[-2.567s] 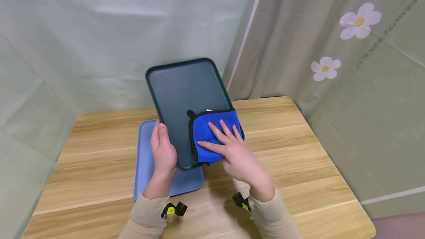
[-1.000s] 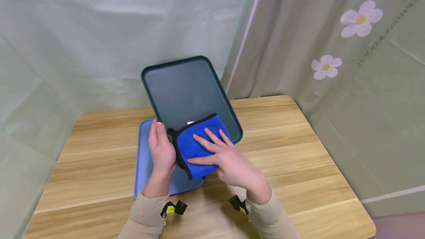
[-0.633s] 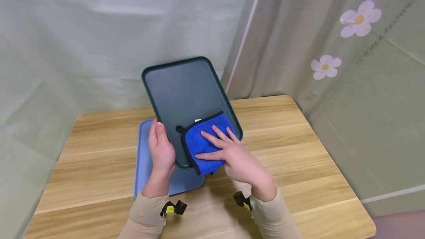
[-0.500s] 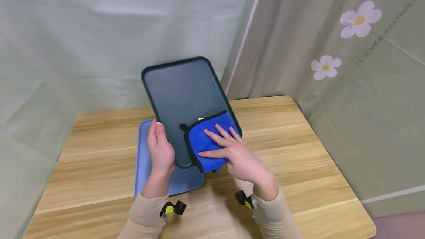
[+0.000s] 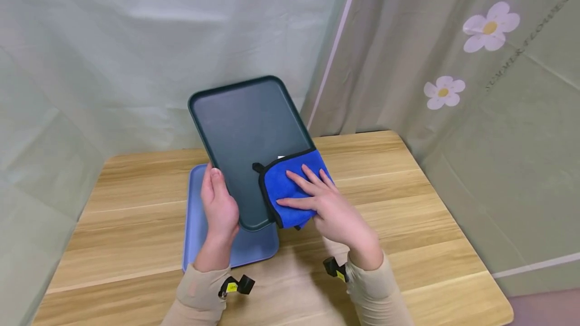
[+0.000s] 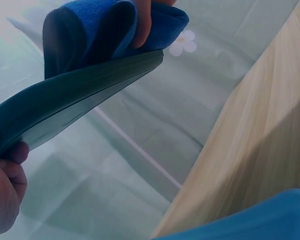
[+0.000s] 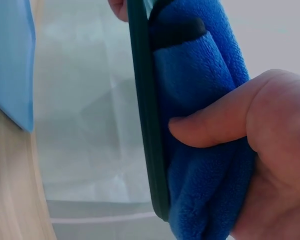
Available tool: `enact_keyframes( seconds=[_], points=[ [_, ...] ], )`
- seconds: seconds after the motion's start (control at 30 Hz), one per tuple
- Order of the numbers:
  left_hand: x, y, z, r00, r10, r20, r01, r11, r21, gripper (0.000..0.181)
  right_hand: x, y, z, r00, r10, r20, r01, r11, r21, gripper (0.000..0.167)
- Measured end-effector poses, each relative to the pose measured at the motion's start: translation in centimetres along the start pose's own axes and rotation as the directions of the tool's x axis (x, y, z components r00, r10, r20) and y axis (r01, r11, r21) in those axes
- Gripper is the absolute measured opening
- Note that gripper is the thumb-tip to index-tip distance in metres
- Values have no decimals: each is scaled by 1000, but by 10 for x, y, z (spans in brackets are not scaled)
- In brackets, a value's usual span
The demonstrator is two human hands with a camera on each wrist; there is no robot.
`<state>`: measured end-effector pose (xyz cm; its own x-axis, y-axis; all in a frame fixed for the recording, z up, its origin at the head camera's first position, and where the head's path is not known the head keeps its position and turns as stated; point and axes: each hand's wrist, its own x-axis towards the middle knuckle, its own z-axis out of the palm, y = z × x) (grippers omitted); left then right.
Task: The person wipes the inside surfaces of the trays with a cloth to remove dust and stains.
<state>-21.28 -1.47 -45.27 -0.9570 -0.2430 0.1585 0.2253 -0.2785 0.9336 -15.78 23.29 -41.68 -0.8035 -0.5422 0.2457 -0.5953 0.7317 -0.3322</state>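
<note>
My left hand (image 5: 220, 210) grips the left edge of a dark green tray (image 5: 246, 119), thumb on the rim and fingers behind it. The tray is tilted up above the table. On its lower right part lies a folded blue cloth (image 5: 290, 172) with black edging and a small loop. My right hand (image 5: 337, 208) presses the cloth on the tray with spread fingers. In the right wrist view, the thumb (image 7: 210, 122) pinches a fold of the cloth (image 7: 200, 75) from the near side. A blue tray (image 5: 196, 220) lies flat on the table, partly covered by the green tray and left hand.
The wooden table (image 5: 399, 215) has rounded corners. Pale curtains (image 5: 158, 54) hang behind it and on both sides, with printed flowers (image 5: 444, 92) at the right. Each wrist wears a small black camera (image 5: 244, 284).
The right hand slid the cloth to the tray's lower left, then back up and right to the right edge. The left hand keeps its grip; the green tray has shifted slightly left.
</note>
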Motion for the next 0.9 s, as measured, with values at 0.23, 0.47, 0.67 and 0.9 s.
enact_keyframes(
  seconds=[0.23, 0.47, 0.67, 0.9],
  points=[
    [-2, -1, -1, 1000, 8, -21, -9, 999, -40, 59, 6, -8, 8, 1000, 28, -13, -28, 1000, 10, 95],
    [-4, -3, 1, 999, -21, -28, 20, 1000, -24, 62, 13, -24, 19, 999, 34, 23, -35, 999, 11, 96],
    [-5, -2, 3, 997, -75, -29, 75, 997, -16, 65, 16, -35, 24, 998, -34, 44, 36, 999, -40, 97],
    [-3, -3, 7, 996, -74, -49, 73, 997, -20, 63, 17, -38, 26, 997, -70, 30, 72, 996, -51, 100]
  ],
)
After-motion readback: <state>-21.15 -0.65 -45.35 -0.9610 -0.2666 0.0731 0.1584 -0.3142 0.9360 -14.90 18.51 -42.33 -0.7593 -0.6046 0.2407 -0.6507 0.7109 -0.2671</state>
